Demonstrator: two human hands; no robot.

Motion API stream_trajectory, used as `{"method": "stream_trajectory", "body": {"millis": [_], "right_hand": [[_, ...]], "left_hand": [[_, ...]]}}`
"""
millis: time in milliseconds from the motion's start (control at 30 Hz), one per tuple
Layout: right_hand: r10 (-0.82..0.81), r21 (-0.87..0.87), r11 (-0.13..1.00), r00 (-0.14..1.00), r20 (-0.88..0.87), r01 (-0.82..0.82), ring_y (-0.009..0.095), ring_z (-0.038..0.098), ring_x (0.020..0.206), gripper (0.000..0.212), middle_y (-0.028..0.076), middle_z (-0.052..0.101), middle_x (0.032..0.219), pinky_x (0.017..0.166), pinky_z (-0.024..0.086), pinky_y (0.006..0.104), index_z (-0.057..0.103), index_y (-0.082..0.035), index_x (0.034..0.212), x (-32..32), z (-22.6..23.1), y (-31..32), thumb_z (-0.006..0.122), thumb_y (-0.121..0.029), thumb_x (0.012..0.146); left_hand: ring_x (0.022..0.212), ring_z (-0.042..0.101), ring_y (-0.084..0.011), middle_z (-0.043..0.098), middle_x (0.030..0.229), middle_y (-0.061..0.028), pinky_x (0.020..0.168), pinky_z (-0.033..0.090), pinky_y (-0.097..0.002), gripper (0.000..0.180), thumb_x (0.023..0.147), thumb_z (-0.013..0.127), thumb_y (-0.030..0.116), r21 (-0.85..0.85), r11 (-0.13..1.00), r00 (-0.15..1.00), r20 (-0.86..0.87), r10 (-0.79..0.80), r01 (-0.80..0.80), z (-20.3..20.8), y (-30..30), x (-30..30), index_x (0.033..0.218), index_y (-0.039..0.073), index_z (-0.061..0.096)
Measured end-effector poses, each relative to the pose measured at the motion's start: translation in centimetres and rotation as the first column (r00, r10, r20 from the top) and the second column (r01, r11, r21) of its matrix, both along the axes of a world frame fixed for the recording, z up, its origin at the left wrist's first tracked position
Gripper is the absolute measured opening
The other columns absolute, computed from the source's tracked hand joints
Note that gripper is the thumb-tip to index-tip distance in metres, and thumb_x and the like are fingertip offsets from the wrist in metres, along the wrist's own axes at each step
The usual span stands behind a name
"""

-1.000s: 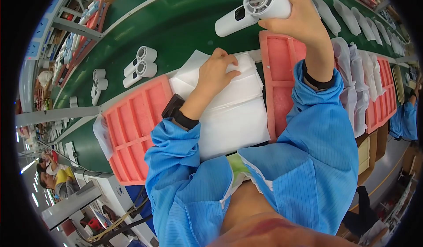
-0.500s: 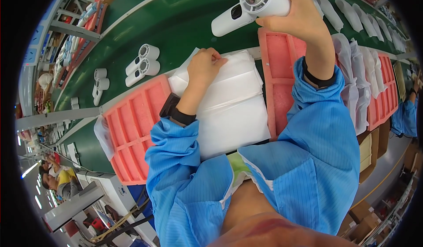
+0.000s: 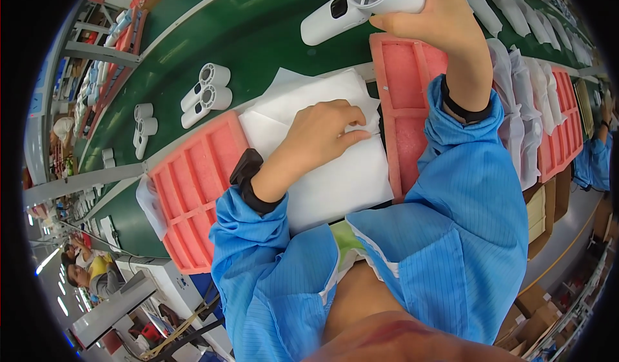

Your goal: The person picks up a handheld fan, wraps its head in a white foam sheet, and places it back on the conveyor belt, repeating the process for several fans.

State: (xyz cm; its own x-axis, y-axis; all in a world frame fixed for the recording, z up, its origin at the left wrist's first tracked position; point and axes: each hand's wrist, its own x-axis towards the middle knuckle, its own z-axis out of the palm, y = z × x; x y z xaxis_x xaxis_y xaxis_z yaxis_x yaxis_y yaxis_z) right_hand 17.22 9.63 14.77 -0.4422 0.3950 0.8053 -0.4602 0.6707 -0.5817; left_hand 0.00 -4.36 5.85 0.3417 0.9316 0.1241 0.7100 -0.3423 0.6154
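A white handheld fan (image 3: 332, 21) is gripped by its round head in my right hand (image 3: 445, 15), at the top over the green surface. Its handle, with a small dark panel, points left. My left hand (image 3: 325, 133) lies over a stack of thin white sheets or sleeves (image 3: 338, 181) in front of me. Its fingers are bent, with a gap between thumb and forefinger. The upper sheets look shifted and wrinkled beside the fingertips, and one translucent corner sticks out at the far left of the stack.
Pink compartment trays stand left (image 3: 193, 188) and right (image 3: 403, 110) of the stack. More white fans (image 3: 209, 94) sit on the green conveyor (image 3: 271, 36) at left. Wrapped items (image 3: 509, 104) lie on a further pink tray (image 3: 561, 130) at right. A metal frame bar (image 3: 84, 180) crosses at left.
My left hand has come nearer and to the right across the stack, and the top sheets have shifted. My right hand and the fan have moved only slightly.
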Motion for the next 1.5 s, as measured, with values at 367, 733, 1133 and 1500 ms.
{"method": "stream_trajectory", "body": {"millis": [367, 733, 1133, 1500], "right_hand": [[-0.292, -0.101, 0.917, 0.823, 0.486, 0.386, 0.013, 0.057, 0.081, 0.045, 0.006, 0.061, 0.087, 0.074, 0.045, 0.026, 0.056, -0.002, 0.098, 0.6, 2.9, -2.1, 0.075, -0.014, 0.059], [-0.255, -0.163, 0.917, 0.849, 0.462, 0.364, 0.012, 0.056, 0.08, 0.045, 0.005, 0.061, 0.087, 0.072, 0.045, 0.0252, 0.056, -0.003, 0.098, 1.4, 2.9, -1.9, 0.075, -0.014, 0.059], [-0.233, 0.149, 0.972, 0.813, 0.533, 0.181, 0.012, 0.055, 0.085, 0.052, 0.004, 0.059, 0.094, 0.077, 0.045, 0.0258, 0.056, -0.003, 0.107, 3.2, 1.8, -0.9, 0.071, -0.015, 0.058], [-0.333, 0.111, 0.941, 0.826, 0.455, 0.318, 0.014, 0.056, 0.085, 0.053, 0.004, 0.058, 0.096, 0.078, 0.043, 0.025, 0.055, -0.001, 0.107, 2.4, 1.9, -1.5, 0.071, -0.011, 0.057]], "left_hand": [[0.071, 0.062, -0.0277, 0.058, 0.08, -0.0073, 0.062, 0.049, -0.0369, 0.018, 0.075, 0.074, 0.02, 0.016, 0.995, 0.995, -0.003, 0.101, -0.101, -4.7, 1.4, 1.7, 0.081, 0.008, 0.063], [0.067, 0.061, -0.024, 0.063, 0.08, -0.0073, 0.059, 0.047, -0.0333, 0.01, 0.078, 0.072, 0.016, -0.098, 0.978, 0.963, 0.183, 0.199, -0.184, -5.9, 2.3, 0.6, 0.082, 0.008, 0.068], [0.064, 0.054, -0.0048, 0.062, 0.074, 0.0012, 0.058, 0.042, -0.0199, 0.016, 0.09, 0.065, 0.013, -0.382, 0.899, 0.447, 0.78, 0.437, -0.213, -0.5, 2.9, -2.8, 0.088, -0.002, 0.066], [0.057, 0.053, -0.0055, 0.061, 0.069, -0.0002, 0.051, 0.041, -0.02, 0.014, 0.088, 0.065, 0.013, -0.2, 0.913, 0.597, 0.703, 0.386, -0.356, -1.4, 3.1, -3.3, 0.09, 0.0, 0.066]]}}
